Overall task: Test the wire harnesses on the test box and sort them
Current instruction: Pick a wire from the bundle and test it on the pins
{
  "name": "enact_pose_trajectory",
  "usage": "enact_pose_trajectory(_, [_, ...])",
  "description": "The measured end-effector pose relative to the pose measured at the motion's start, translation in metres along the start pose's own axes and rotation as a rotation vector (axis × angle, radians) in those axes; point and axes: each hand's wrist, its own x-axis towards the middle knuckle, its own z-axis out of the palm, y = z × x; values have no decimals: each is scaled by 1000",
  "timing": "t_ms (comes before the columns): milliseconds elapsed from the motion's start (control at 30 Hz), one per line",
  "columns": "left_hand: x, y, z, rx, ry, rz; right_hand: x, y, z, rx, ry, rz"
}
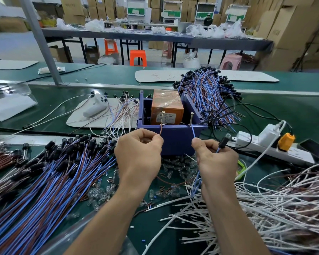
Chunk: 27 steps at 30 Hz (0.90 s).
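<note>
My hands hide the middle of the wire harness point(196, 181), and the label on the orange block point(167, 107) is too small to read. The orange block sits inside the blue box point(175, 138). Two screws point(162, 117) stand at the box's front wall. Just in front of the box, my left hand point(139, 151) pinches the brown wire point(161, 128), which runs up to one screw. My right hand point(216, 159) pinches the blue wire point(194, 132), which runs up to the other, and it holds the black bulb end point(223, 142) too.
</note>
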Motion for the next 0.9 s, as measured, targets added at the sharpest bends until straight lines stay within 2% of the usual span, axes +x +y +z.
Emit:
enact_pose_trajectory(133, [0, 1, -1, 5, 1, 4, 0, -1, 2, -7, -4, -8])
enact_pose_trajectory(400, [1, 2, -2, 10, 14, -2, 2, -2, -4, 42, 92, -10])
enact_pose_trajectory(700, [0, 3, -1, 33, 16, 11, 1, -5, 1, 43, 17, 1])
enact_pose_trajectory(900, [-2, 4, -1, -19, 32, 5, -1, -3, -4, 83, 69, 12])
